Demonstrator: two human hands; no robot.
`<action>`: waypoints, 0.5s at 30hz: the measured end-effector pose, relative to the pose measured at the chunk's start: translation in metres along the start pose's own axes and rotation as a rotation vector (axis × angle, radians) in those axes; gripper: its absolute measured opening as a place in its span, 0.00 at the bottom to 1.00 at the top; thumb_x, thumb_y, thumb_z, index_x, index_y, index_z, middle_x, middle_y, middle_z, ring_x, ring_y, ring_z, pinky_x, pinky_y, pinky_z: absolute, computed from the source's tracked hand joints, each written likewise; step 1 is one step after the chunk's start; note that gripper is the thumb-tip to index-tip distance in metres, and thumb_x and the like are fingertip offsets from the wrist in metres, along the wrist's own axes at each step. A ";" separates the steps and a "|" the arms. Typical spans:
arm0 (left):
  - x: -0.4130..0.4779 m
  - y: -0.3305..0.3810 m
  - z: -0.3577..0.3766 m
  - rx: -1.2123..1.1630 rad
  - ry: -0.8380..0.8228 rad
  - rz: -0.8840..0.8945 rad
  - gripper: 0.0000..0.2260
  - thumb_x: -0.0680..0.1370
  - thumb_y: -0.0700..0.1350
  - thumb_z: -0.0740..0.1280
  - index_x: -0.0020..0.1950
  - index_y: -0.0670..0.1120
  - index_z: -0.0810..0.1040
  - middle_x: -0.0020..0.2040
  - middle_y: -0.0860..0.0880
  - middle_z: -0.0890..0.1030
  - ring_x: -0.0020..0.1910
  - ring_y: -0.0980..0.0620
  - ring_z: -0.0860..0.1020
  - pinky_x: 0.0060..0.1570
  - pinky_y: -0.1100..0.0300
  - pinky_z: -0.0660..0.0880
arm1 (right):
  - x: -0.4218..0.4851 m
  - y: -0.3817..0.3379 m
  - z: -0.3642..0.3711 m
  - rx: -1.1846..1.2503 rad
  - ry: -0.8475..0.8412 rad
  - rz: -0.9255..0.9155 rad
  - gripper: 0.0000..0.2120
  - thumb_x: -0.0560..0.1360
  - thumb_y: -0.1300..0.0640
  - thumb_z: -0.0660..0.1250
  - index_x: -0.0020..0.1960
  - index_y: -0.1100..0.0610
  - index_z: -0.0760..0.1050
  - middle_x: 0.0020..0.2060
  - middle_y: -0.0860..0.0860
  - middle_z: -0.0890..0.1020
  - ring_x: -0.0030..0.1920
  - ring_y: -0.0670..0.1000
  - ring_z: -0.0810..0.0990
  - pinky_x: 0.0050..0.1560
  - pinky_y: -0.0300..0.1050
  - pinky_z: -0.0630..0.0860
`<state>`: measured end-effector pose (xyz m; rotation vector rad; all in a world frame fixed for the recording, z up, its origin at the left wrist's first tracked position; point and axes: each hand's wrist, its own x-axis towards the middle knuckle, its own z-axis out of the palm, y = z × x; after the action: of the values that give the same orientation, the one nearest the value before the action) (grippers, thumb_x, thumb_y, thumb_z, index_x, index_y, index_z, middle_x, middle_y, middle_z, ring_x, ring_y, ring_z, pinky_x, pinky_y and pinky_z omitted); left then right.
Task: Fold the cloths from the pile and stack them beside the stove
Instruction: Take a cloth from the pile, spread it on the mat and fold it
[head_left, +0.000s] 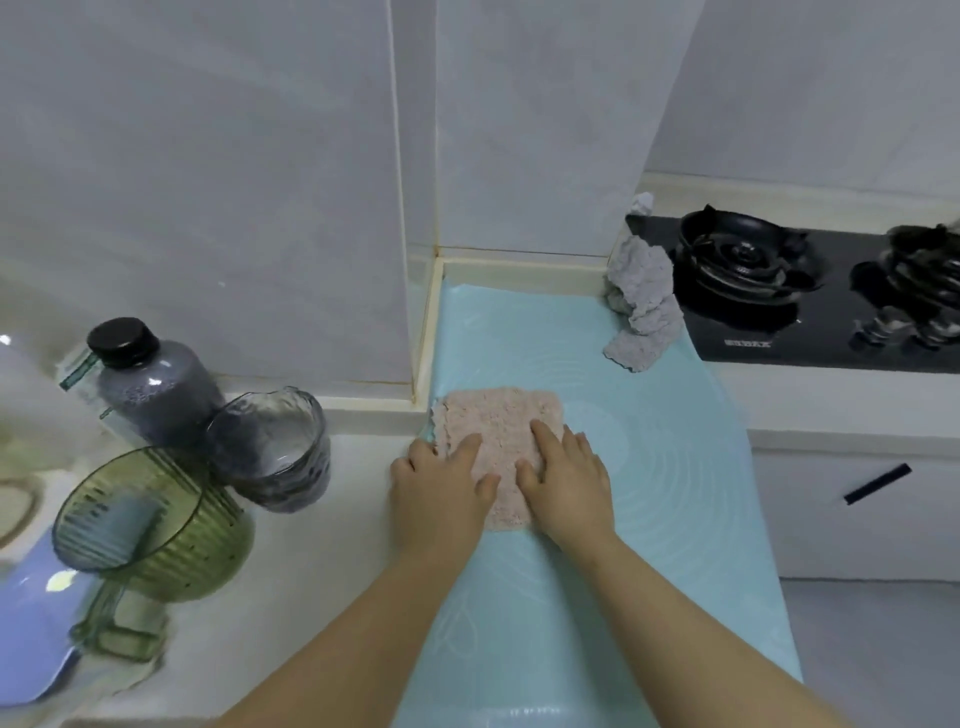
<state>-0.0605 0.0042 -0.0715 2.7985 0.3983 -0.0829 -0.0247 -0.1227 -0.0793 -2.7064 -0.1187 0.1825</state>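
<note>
Flatly, fuzzy pink cloth (498, 431) under both hands (501, 486)

Home kitchen, black gas stove (810, 291) (two burners), tiled wall (208, 182), countertop (322, 561) with jars

Capped bottle (150, 384), perhaps a jug (270, 447)

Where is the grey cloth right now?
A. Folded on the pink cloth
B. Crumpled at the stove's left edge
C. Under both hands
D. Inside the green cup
B: the grey cloth lies crumpled against the left edge of the stove, while both hands press flat on the pink cloth.
</note>
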 end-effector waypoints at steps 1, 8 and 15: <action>0.001 0.002 -0.002 -0.071 -0.051 -0.031 0.24 0.77 0.59 0.60 0.72 0.60 0.62 0.63 0.44 0.66 0.58 0.43 0.69 0.58 0.55 0.68 | -0.002 -0.003 -0.003 -0.018 0.022 0.003 0.25 0.79 0.49 0.55 0.75 0.49 0.56 0.71 0.54 0.66 0.72 0.56 0.60 0.70 0.51 0.59; 0.008 0.026 -0.019 -0.561 -0.134 -0.037 0.31 0.74 0.47 0.69 0.73 0.54 0.60 0.64 0.48 0.71 0.61 0.46 0.73 0.54 0.60 0.69 | -0.014 0.020 -0.035 0.523 -0.114 0.177 0.33 0.74 0.57 0.65 0.74 0.49 0.53 0.56 0.52 0.75 0.52 0.52 0.77 0.51 0.46 0.76; 0.019 0.133 -0.025 -1.193 -0.506 -0.053 0.16 0.76 0.37 0.66 0.56 0.57 0.72 0.55 0.48 0.78 0.48 0.48 0.80 0.40 0.58 0.79 | -0.029 0.119 -0.090 1.440 0.015 0.610 0.19 0.72 0.67 0.68 0.62 0.65 0.72 0.51 0.59 0.82 0.48 0.57 0.82 0.46 0.49 0.80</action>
<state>-0.0045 -0.1039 -0.0098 1.5194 0.2545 -0.4009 -0.0335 -0.2704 -0.0449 -1.2304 0.6122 0.2739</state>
